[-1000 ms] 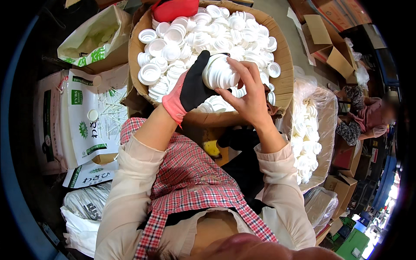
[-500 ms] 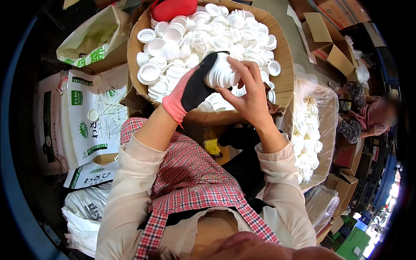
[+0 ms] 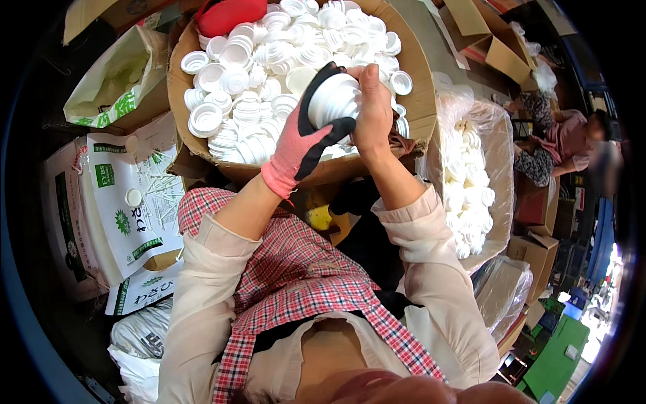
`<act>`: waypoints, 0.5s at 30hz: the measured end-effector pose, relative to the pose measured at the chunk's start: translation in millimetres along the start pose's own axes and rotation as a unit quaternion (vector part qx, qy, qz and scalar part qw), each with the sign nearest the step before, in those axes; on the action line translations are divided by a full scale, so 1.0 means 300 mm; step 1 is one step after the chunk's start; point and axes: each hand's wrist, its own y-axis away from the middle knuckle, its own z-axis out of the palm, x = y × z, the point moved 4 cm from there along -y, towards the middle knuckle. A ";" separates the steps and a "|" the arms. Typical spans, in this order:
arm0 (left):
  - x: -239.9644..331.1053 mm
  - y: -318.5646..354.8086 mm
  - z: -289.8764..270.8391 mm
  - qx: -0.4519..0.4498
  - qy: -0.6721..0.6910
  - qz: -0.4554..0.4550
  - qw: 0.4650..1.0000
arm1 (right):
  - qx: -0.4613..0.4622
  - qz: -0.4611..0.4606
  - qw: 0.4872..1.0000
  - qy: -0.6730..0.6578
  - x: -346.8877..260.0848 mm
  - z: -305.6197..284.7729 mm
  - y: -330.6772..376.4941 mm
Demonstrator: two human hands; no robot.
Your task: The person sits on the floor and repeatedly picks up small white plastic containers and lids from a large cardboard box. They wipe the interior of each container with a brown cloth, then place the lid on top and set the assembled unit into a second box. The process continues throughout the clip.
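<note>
Centrally, one short stack of round white plastic lids (image 3: 333, 99) lies between the person's two hands, just above the near part of a larger heap. The left hand (image 3: 299, 138), in a pink glove with black-coated palm and fingers, is curled about the stack: its thumb passes along the near side, its fingers along the far side. The bare right hand (image 3: 374, 118) rests against the stack's right side, one digit pointing away from the body; its other fingers are partly hidden, and how far they close cannot be told. Both hands touch the stack, so neither is nearer. Its long axis appears to run roughly crosswise, from the gloved palm toward the bare one, though foreshortening leaves the exact tilt uncertain.

Counts: one held stack, its layers too merged to number; beneath and beyond the fingers, one heap of loose white lids (image 3: 245, 111), too many to count, in one brown cardboard box (image 3: 418, 81); beyond the fingers to the left, one red object (image 3: 232, 16); right of the fingers, one clear plastic-lined box (image 3: 496, 161) holding further white lids (image 3: 468, 188); well left of them, one white-and-green printed sheet (image 3: 111, 192) bearing two small round pale pieces (image 3: 133, 197) and many thin white sticks (image 3: 161, 188).
</note>
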 end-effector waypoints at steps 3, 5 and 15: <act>-0.146 0.020 -0.118 0.064 -0.088 -0.065 0.992 | -0.018 -0.017 0.998 0.054 0.023 -0.003 -0.003; -0.044 -0.008 -0.119 -0.092 -0.572 0.262 0.772 | -0.101 -0.033 0.993 0.046 0.032 0.007 -0.002; -0.013 -0.067 -0.087 -0.063 -0.002 -0.098 0.993 | 0.258 0.038 0.861 0.437 0.259 -1.062 0.212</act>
